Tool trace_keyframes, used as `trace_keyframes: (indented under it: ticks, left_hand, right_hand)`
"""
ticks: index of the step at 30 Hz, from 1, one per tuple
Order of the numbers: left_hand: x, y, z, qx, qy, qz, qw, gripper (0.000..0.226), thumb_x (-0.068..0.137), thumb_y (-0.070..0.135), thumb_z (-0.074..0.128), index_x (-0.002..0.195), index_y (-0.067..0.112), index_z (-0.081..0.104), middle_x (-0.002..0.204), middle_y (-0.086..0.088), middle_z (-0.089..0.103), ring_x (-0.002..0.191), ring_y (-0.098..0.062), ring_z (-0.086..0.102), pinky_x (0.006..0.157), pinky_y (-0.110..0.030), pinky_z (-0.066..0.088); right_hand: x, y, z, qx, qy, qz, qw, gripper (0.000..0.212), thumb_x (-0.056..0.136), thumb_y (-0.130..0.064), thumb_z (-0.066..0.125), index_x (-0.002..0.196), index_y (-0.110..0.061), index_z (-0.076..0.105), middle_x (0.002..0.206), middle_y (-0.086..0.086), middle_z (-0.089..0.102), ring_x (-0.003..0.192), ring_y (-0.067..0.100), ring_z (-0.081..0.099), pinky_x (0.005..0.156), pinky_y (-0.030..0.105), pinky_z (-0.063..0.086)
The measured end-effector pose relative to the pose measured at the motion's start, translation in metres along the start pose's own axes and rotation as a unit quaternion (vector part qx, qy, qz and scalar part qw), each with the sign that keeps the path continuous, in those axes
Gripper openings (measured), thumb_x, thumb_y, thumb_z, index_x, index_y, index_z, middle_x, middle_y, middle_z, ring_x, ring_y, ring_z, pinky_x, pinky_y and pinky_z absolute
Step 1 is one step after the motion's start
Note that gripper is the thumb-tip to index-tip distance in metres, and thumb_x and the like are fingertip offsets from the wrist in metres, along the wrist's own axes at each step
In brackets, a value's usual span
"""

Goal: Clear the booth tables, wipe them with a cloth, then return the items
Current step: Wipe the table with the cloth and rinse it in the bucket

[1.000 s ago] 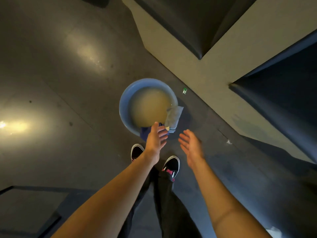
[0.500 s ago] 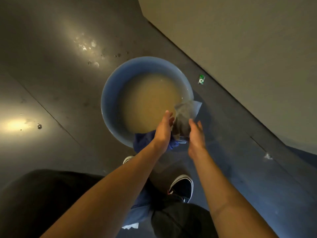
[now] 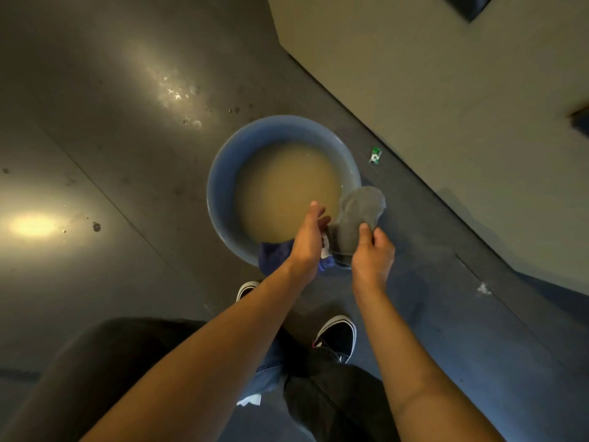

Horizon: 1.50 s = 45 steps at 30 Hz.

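**Grey cloth held at the basin's rim**

Limp grey wiping cloth (image 3: 358,218) hangs over the near right rim of the round blue plastic basin (image 3: 223,183), its upper end draped outside the rim, its lower end between the two hands. Right hand (image 3: 371,253): thumb and fingers curled, pinching the cloth's lower right edge. Left hand (image 3: 307,240): fingers fairly straight, reaching toward the cloth from the left; whether they grip it cannot be told, as the fingertips are hidden behind the hand.

Basin stands on the dark grey floor (image 3: 111,154), filled with murky yellowish-brown water (image 3: 280,189). A crumpled dark blue cloth (image 3: 272,256) hangs over the near rim, just under the left wrist.

Below the basin, two black shoes with white soles (image 3: 338,336), black trousers above them. A small green and white scrap (image 3: 375,154) lies on the floor right of the basin, near the base of a pale beige wall panel (image 3: 446,122). Bright light patch on the floor far left.
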<state>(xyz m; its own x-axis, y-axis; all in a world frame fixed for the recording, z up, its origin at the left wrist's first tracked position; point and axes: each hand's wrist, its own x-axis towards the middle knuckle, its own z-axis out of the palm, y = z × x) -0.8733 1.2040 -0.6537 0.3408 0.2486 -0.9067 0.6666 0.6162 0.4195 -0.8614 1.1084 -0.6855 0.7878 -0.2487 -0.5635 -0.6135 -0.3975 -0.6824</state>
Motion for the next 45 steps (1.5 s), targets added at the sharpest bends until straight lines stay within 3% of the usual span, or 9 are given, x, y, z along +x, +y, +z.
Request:
trace_keyframes:
  ticks: [8, 10, 15, 20, 24, 33, 40, 43, 45]
  left_hand:
    - [-0.116, 0.063, -0.002, -0.120, -0.015, -0.010, 0.993, 0.080, 0.075, 0.068, 0.066, 0.135, 0.015, 0.061, 0.128, -0.010, 0.068, 0.118, -0.028, 0.066, 0.106, -0.048, 0.050]
    - [-0.162, 0.091, -0.006, -0.116, -0.047, 0.003, 0.992, 0.061, 0.086, 0.059, 0.063, 0.128, 0.015, 0.064, 0.122, -0.011, 0.071, 0.112, -0.027, 0.069, 0.097, -0.043, 0.056]
    - [-0.261, 0.154, -0.022, -0.129, -0.078, 0.055, 0.987, 0.037, 0.104, 0.038, 0.048, 0.117, 0.008, 0.066, 0.112, -0.014, 0.075, 0.105, -0.026, 0.071, 0.089, -0.038, 0.058]
    - [-0.362, 0.210, -0.056, -0.153, -0.054, 0.156, 0.974, 0.033, 0.107, 0.024, 0.043, 0.120, 0.001, 0.064, 0.120, -0.025, 0.069, 0.116, -0.039, 0.065, 0.100, -0.052, 0.053]
    - [-0.433, 0.243, -0.088, -0.151, -0.008, 0.227, 0.962, 0.028, 0.108, 0.016, 0.041, 0.113, 0.003, 0.065, 0.115, -0.027, 0.069, 0.111, -0.040, 0.066, 0.099, -0.053, 0.054]
    - [-0.544, 0.307, -0.209, -0.145, 0.073, 0.329, 0.930, 0.025, 0.107, 0.013, 0.043, 0.103, 0.008, 0.067, 0.094, -0.012, 0.074, 0.087, -0.023, 0.074, 0.068, -0.031, 0.060]
    - [-0.593, 0.355, -0.330, -0.124, 0.081, 0.373, 0.916, 0.018, 0.105, 0.024, 0.052, 0.108, 0.015, 0.067, 0.100, -0.005, 0.074, 0.092, -0.019, 0.074, 0.074, -0.036, 0.062]
    - [-0.609, 0.378, -0.385, -0.138, 0.054, 0.381, 0.913, 0.017, 0.104, 0.026, 0.054, 0.110, 0.016, 0.066, 0.105, -0.009, 0.074, 0.095, -0.023, 0.074, 0.081, -0.043, 0.062]
    - [-0.618, 0.391, -0.412, -0.141, 0.050, 0.384, 0.911, 0.018, 0.103, 0.026, 0.056, 0.110, 0.013, 0.066, 0.105, -0.013, 0.074, 0.095, -0.028, 0.073, 0.082, -0.045, 0.061]
  right_hand:
    - [-0.080, -0.127, -0.043, 0.166, -0.053, 0.015, 0.985, 0.015, 0.105, -0.019, 0.046, 0.098, -0.022, 0.059, 0.094, -0.014, 0.061, 0.087, -0.001, 0.060, 0.078, 0.017, 0.049]
    - [-0.108, -0.165, -0.057, 0.167, -0.061, -0.005, 0.984, 0.013, 0.105, -0.021, 0.046, 0.104, -0.023, 0.059, 0.097, -0.015, 0.061, 0.091, -0.001, 0.061, 0.082, 0.020, 0.051]
    - [-0.188, -0.257, -0.093, 0.150, -0.073, -0.066, 0.984, 0.021, 0.105, -0.022, 0.047, 0.092, -0.019, 0.063, 0.099, 0.006, 0.070, 0.095, 0.019, 0.068, 0.082, 0.035, 0.056]
    - [-0.275, -0.338, -0.117, 0.091, -0.101, -0.139, 0.981, 0.025, 0.105, -0.024, 0.046, 0.096, -0.010, 0.065, 0.092, 0.003, 0.069, 0.081, 0.003, 0.067, 0.069, 0.022, 0.053]
    - [-0.339, -0.385, -0.121, 0.048, -0.100, -0.189, 0.976, 0.034, 0.100, -0.041, 0.043, 0.078, -0.021, 0.060, 0.085, 0.005, 0.069, 0.080, 0.021, 0.067, 0.071, 0.043, 0.056]
    - [-0.479, -0.474, -0.096, 0.042, -0.198, -0.204, 0.958, 0.030, 0.103, -0.028, 0.051, 0.083, -0.012, 0.067, 0.081, 0.006, 0.069, 0.077, 0.019, 0.067, 0.063, 0.036, 0.055]
    - [-0.579, -0.516, -0.038, 0.066, -0.237, -0.211, 0.946, 0.025, 0.100, -0.030, 0.058, 0.080, -0.019, 0.069, 0.084, 0.006, 0.070, 0.086, 0.025, 0.069, 0.075, 0.046, 0.059]
    - [-0.619, -0.531, 0.001, 0.092, -0.269, -0.208, 0.936, 0.015, 0.098, -0.032, 0.061, 0.103, -0.022, 0.070, 0.101, 0.001, 0.071, 0.101, 0.022, 0.067, 0.086, 0.045, 0.059]
    - [-0.635, -0.543, 0.018, 0.093, -0.287, -0.221, 0.928, 0.037, 0.096, -0.035, 0.063, 0.131, -0.023, 0.060, 0.118, -0.004, 0.067, 0.112, 0.018, 0.064, 0.096, 0.048, 0.055]
